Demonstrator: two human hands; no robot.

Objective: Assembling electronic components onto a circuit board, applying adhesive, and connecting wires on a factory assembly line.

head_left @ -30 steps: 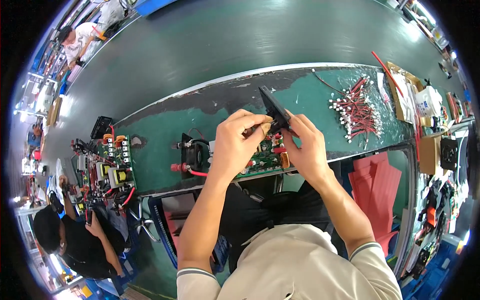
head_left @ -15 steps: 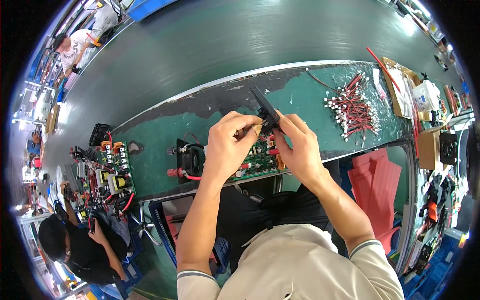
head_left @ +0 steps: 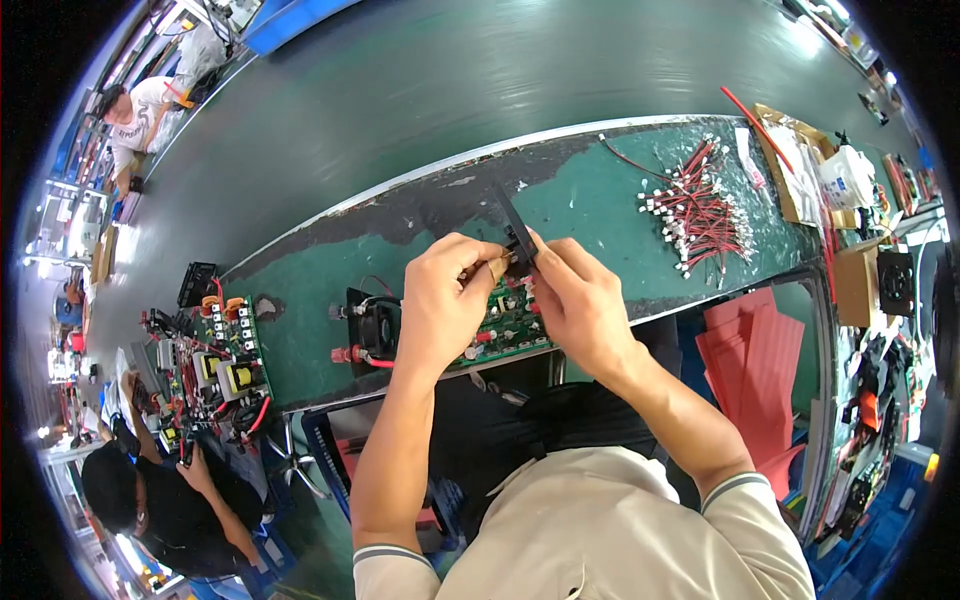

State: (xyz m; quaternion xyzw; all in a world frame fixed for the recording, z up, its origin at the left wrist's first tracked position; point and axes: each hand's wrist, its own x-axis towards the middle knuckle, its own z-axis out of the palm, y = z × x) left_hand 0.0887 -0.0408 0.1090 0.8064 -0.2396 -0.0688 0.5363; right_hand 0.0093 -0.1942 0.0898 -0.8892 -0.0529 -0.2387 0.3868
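A thin black plastic panel (head_left: 517, 225) is tilted up on edge above the bench, small fittings on its near face. My right hand (head_left: 582, 300) grips it from the right between thumb and fingers. The fingertips of my left hand (head_left: 440, 295) are pinched together against the panel's left face; whatever is between them is too small to make out. Below both hands lies a green circuit board (head_left: 515, 320) with several components, partly covered by my fingers. At its left end stands a black cooling fan (head_left: 378, 322) with a red terminal (head_left: 347, 355) and thick wires.
A pile of red-and-black wire leads (head_left: 700, 205) with white connectors lies on the right of the bench. Another populated board (head_left: 235, 350) is at the left, beside a seated co-worker (head_left: 150, 500). Red sheets (head_left: 750, 370) hang below the bench; a cardboard box (head_left: 795, 150) stands far right.
Both hands and the black panel have shifted slightly left in the picture. The panel is turned more edge-on. My grip looks the same.
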